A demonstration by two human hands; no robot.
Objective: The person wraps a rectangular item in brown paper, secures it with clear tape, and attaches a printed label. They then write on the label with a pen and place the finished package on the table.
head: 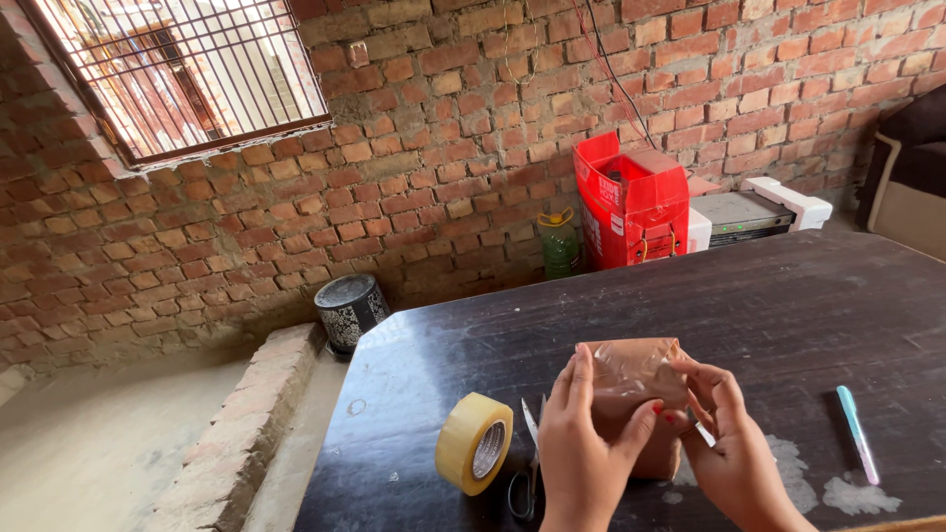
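Note:
A small parcel wrapped in brown paper stands on the dark table. My left hand grips its left side, thumb across the front. My right hand holds the right side, fingers pressed on the wrapping near the edge. A roll of yellowish packing tape stands on edge just left of my left hand. Scissors lie between the tape and that hand, partly hidden by my wrist.
A light blue and pink pen lies on the table at the right. Behind the table stand a red carton, a green bottle, a white and grey machine and a dark patterned tin by a brick wall.

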